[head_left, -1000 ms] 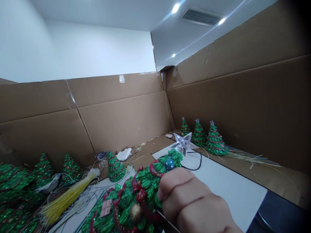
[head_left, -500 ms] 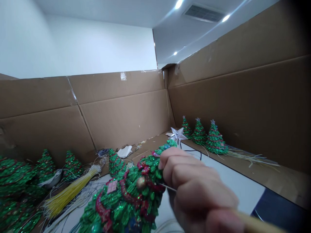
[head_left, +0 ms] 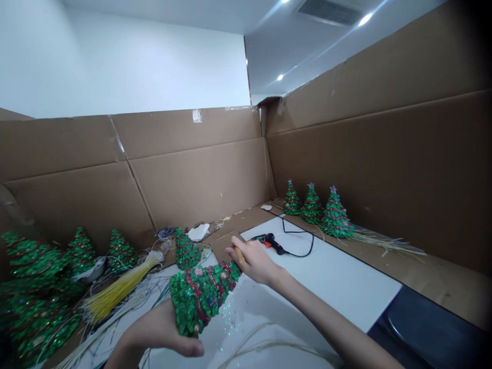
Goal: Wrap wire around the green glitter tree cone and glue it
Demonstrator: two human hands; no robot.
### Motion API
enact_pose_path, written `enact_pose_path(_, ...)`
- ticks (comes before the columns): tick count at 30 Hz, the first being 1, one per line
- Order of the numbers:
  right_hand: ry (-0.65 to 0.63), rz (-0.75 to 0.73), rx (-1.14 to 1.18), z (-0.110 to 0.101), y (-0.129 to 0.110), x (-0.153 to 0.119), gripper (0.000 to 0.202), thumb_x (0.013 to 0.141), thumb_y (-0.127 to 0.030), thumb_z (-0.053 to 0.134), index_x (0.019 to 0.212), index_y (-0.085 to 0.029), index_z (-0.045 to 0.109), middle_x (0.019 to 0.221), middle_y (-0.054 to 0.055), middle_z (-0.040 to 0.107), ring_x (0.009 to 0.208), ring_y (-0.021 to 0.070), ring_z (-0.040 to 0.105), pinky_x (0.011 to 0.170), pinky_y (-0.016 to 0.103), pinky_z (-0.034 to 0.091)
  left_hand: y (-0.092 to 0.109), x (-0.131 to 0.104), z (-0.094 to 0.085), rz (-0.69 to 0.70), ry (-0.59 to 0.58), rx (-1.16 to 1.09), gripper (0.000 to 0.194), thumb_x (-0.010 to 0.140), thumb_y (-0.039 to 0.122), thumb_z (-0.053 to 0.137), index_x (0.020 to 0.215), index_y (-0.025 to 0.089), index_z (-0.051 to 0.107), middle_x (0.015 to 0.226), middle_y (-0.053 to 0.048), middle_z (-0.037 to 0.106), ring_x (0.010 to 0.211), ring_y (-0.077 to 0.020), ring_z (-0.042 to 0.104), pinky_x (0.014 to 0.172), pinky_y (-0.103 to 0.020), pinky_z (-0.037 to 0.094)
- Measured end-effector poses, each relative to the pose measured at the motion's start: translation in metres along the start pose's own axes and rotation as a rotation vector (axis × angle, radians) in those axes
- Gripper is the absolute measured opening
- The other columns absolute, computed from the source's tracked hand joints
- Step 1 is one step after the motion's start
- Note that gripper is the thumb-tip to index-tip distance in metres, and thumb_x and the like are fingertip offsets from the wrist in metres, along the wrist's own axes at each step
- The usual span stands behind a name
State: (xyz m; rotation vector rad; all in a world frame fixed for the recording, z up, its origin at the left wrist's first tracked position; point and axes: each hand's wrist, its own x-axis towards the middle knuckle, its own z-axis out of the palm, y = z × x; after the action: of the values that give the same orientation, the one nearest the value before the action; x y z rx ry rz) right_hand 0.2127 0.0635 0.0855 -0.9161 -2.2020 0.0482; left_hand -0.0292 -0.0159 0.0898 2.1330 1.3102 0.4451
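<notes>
A small glittery green Christmas tree [head_left: 205, 294] with red garland and little baubles lies tilted in front of me, its tip to the upper right. My left hand [head_left: 163, 328] is closed around its base from below. At the tip, my right hand [head_left: 255, 260] grips an awl by its wooden handle [head_left: 239, 255]. The awl's point and the treetop are hidden by my fingers. Just behind my right hand, a black glue gun [head_left: 273, 244] with an orange trigger lies on the white board [head_left: 330, 271].
Three star-topped trees [head_left: 312, 205] stand at the right cardboard wall [head_left: 376, 164], beside loose pale strands [head_left: 388, 245]. On the left are several more trees [head_left: 122, 252], a yellow strand bundle [head_left: 119, 292] and a grey-white bird [head_left: 92, 270]. Green glitter [head_left: 227, 318] lies below the held tree.
The tree has moved away from the camera and tipped further over. My right hand has gone farther off with it. My left hand and the glue gun have come into view.
</notes>
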Motion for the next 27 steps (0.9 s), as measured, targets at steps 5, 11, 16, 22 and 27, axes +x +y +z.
enact_pose_path(5, -0.014, 0.202, 0.095, 0.056, 0.026, -0.019, 0.031, 0.096, -0.036, 0.029, 0.072, -0.022, 0.043, 0.056, -0.002, 0.056, 0.052, 0.0141, 0.053, 0.053, 0.025, 0.023, -0.03, 0.012, 0.024, -0.179, -0.142, -0.293, 0.048, 0.054, 0.055, 0.073, 0.082, 0.018, 0.063, 0.08, -0.002, 0.065, 0.08, -0.0238, 0.057, 0.078, -0.037, 0.048)
enact_pose_path(11, -0.006, 0.286, 0.115, 0.087, 0.041, -0.021, 0.031, 0.096, -0.037, 0.03, 0.073, -0.022, 0.044, 0.051, -0.003, 0.052, 0.054, 0.0156, 0.055, 0.054, 0.024, 0.024, -0.042, 0.011, 0.036, -0.23, -0.023, -0.453, 0.058, 0.068, 0.052, 0.067, 0.111, 0.017, 0.055, 0.107, -0.005, 0.064, 0.099, -0.0243, 0.055, 0.086, -0.035, 0.044)
enact_pose_path(16, -0.045, 0.307, 0.088, 0.11, 0.053, -0.028, 0.029, 0.095, -0.033, 0.033, 0.073, -0.022, 0.048, 0.058, -0.001, 0.058, 0.057, 0.0155, 0.056, 0.054, 0.024, 0.024, -0.046, 0.018, 0.048, -0.26, 0.081, -0.382, 0.053, 0.07, 0.055, 0.064, 0.098, 0.01, 0.061, 0.096, -0.008, 0.067, 0.091, -0.025, 0.057, 0.082, -0.035, 0.045)
enact_pose_path(22, -0.109, 0.203, 0.084, 0.124, 0.062, -0.041, 0.03, 0.094, -0.031, 0.036, 0.072, -0.02, 0.054, 0.064, 0.0, 0.061, 0.06, 0.0143, 0.055, 0.056, 0.023, 0.027, -0.038, 0.01, 0.04, -0.285, 0.286, -0.138, 0.048, 0.073, 0.052, 0.059, 0.093, 0.009, 0.064, 0.091, -0.012, 0.067, 0.088, -0.0295, 0.058, 0.078, -0.04, 0.047)
enact_pose_path(27, -0.181, 0.171, 0.061, 0.125, 0.06, -0.042, 0.029, 0.094, -0.032, 0.038, 0.076, -0.02, 0.057, 0.069, 0.002, 0.063, 0.065, 0.0143, 0.057, 0.06, 0.022, 0.029, 0.028, -0.011, 0.136, -0.116, 0.602, 0.278, 0.04, 0.091, 0.032, 0.035, 0.116, 0.009, 0.055, 0.121, -0.02, 0.055, 0.117, -0.0346, 0.042, 0.101, -0.053, 0.028)
